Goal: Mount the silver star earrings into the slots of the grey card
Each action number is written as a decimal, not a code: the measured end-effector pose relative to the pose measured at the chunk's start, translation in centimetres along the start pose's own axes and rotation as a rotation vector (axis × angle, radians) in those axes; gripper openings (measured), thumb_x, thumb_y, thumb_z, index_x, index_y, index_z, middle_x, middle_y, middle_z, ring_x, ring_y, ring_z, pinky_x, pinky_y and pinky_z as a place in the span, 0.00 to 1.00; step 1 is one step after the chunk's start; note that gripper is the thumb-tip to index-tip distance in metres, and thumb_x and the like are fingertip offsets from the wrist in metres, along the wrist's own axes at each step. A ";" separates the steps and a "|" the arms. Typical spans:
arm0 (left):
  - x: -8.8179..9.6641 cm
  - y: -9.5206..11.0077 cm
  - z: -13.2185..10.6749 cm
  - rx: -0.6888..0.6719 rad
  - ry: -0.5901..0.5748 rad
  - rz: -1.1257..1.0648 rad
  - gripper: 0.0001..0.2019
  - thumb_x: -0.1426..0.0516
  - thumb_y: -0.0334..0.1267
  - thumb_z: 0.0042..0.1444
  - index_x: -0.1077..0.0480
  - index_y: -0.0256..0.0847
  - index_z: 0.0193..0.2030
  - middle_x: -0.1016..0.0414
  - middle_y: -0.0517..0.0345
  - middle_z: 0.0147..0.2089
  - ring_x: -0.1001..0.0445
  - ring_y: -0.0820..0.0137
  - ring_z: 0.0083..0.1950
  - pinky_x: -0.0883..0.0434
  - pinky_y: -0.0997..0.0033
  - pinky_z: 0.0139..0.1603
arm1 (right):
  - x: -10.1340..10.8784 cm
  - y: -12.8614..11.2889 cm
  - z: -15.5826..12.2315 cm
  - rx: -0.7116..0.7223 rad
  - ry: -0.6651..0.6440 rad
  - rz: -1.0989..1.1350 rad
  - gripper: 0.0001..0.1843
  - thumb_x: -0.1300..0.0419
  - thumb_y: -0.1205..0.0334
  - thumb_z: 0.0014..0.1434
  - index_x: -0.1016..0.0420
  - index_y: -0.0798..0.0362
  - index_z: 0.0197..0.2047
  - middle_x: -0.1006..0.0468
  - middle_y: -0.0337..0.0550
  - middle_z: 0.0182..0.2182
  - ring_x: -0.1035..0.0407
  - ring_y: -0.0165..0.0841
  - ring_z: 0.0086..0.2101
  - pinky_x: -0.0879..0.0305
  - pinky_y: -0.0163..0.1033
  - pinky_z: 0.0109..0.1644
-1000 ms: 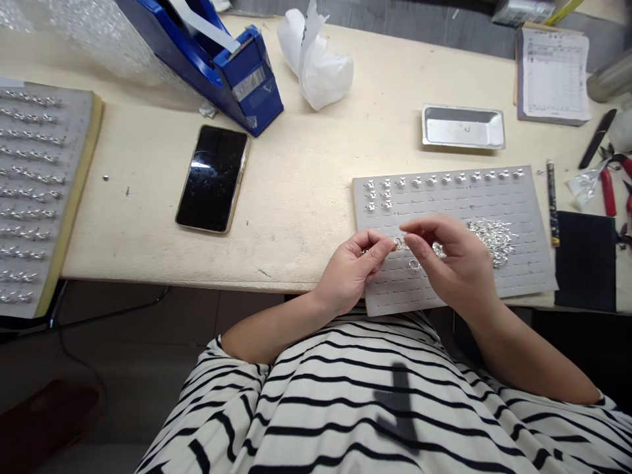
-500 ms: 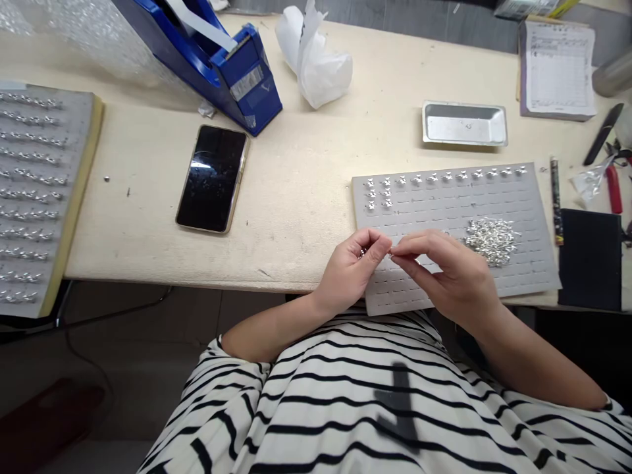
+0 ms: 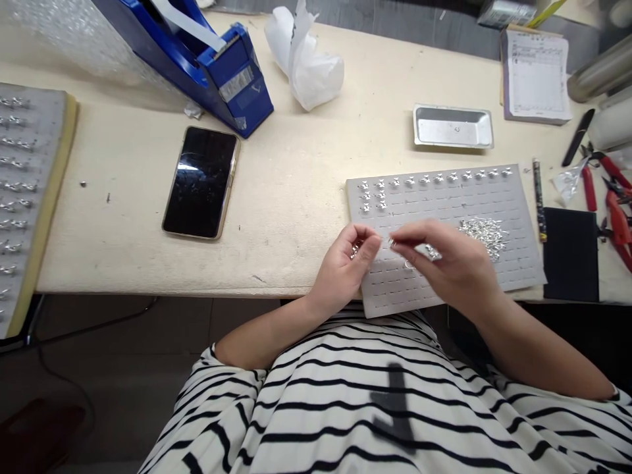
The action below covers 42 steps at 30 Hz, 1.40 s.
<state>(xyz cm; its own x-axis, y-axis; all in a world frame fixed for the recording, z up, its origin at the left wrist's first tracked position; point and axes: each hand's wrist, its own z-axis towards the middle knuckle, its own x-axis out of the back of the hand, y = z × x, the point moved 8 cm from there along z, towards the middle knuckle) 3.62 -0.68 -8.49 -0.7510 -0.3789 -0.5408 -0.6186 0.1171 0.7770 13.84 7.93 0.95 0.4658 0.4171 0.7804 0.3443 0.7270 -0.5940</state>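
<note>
My left hand (image 3: 343,266) is closed, its fingers curled around several small silver jewellery pieces (image 3: 355,248). Close beside it, my right hand (image 3: 444,263) pinches a small silver ring (image 3: 392,242) between thumb and fingertips. A gap separates the two hands. Beneath them lies a grey slotted foam board (image 3: 513,263). Silver rings (image 3: 439,178) stand in its top row and in the two leftmost columns. A loose heap of silver rings (image 3: 486,237) rests on the board's right part, partly hidden by my right hand, with more pieces showing under that hand.
An aluminium tray (image 3: 453,126) is behind the board. To the left are a phone (image 3: 200,184), a blue tape dispenser (image 3: 237,85), crumpled white paper (image 3: 316,72) and another filled foam board (image 3: 44,197). Pliers (image 3: 617,210), a pen (image 3: 539,197) and a notepad (image 3: 536,79) lie right.
My hands have come apart slightly, with the ring now in the right fingertips clear of the left hand. The whole view has shifted a little, showing more of the right side.
</note>
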 end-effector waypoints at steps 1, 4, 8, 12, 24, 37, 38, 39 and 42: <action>-0.1 -0.1 0.0 0.031 0.006 -0.095 0.16 0.36 0.54 0.64 0.26 0.42 0.43 0.31 0.61 0.37 0.38 0.78 0.31 0.37 0.78 0.29 | 0.5 0.9 0.5 -0.013 0.051 -0.070 0.07 0.35 0.62 0.68 0.21 0.45 0.48 0.14 0.38 0.40 0.20 0.33 0.37 0.24 0.40 0.38; -1.0 -0.4 -0.1 0.176 0.003 -0.396 0.12 0.41 0.46 0.71 0.22 0.40 0.44 0.27 0.55 0.42 0.28 0.77 0.38 0.29 0.79 0.36 | 0.9 4.3 2.1 -0.069 0.117 -0.321 0.05 0.38 0.61 0.69 0.20 0.46 0.47 0.15 0.41 0.39 0.22 0.37 0.36 0.30 0.43 0.34; -2.4 -1.0 -0.1 0.344 -0.007 -0.662 0.14 0.47 0.40 0.72 0.22 0.37 0.48 0.20 0.46 0.52 0.20 0.65 0.56 0.23 0.68 0.59 | -0.4 6.8 3.5 -0.049 0.076 -0.438 0.05 0.40 0.60 0.69 0.22 0.46 0.45 0.16 0.42 0.37 0.25 0.38 0.35 0.35 0.43 0.33; -2.8 -1.3 0.1 0.390 -0.009 -0.720 0.15 0.49 0.37 0.71 0.22 0.36 0.52 0.20 0.45 0.56 0.23 0.62 0.65 0.25 0.65 0.65 | -1.2 6.9 3.7 -0.041 0.079 -0.418 0.05 0.42 0.60 0.70 0.23 0.45 0.43 0.18 0.44 0.37 0.28 0.39 0.36 0.34 0.45 0.36; -2.9 -1.7 0.5 0.338 -0.032 -0.730 0.18 0.49 0.46 0.73 0.23 0.36 0.51 0.20 0.45 0.57 0.23 0.63 0.66 0.24 0.67 0.64 | -1.5 6.9 3.7 -0.052 0.098 -0.385 0.06 0.40 0.64 0.67 0.25 0.44 0.46 0.18 0.44 0.38 0.27 0.40 0.37 0.33 0.46 0.37; -3.1 -1.5 0.8 0.269 -0.042 -0.740 0.23 0.51 0.55 0.73 0.26 0.39 0.55 0.23 0.46 0.61 0.28 0.61 0.71 0.26 0.65 0.66 | -0.1 5.3 2.9 -0.069 0.111 -0.343 0.07 0.40 0.60 0.70 0.23 0.45 0.49 0.16 0.43 0.41 0.24 0.40 0.40 0.30 0.45 0.40; -3.2 -1.4 0.8 0.261 -0.048 -0.740 0.24 0.52 0.56 0.73 0.26 0.39 0.55 0.23 0.46 0.62 0.29 0.61 0.72 0.26 0.65 0.66 | 0.4 4.3 2.3 -0.054 0.122 -0.323 0.07 0.40 0.60 0.70 0.23 0.46 0.50 0.16 0.43 0.41 0.23 0.39 0.39 0.29 0.45 0.40; -3.2 -1.3 0.8 0.251 -0.053 -0.737 0.24 0.52 0.57 0.73 0.26 0.40 0.56 0.23 0.46 0.62 0.30 0.60 0.73 0.26 0.65 0.66 | 0.8 3.1 1.6 -0.029 0.133 -0.298 0.07 0.41 0.60 0.71 0.23 0.46 0.50 0.16 0.44 0.41 0.23 0.37 0.39 0.28 0.44 0.41; -3.1 -1.0 0.8 0.208 -0.058 -0.705 0.24 0.52 0.58 0.73 0.27 0.42 0.57 0.24 0.48 0.63 0.32 0.58 0.74 0.25 0.62 0.64 | 0.8 -0.1 -0.7 0.086 0.065 -0.202 0.06 0.37 0.63 0.69 0.23 0.46 0.49 0.15 0.42 0.43 0.21 0.36 0.40 0.25 0.42 0.44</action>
<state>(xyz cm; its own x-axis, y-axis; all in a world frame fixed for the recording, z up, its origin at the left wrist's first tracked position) 6.38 1.12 -7.86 -0.1667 -0.3799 -0.9099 -0.9856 0.0379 0.1648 14.73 7.84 1.48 0.4466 0.2245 0.8661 0.3667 0.8370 -0.4060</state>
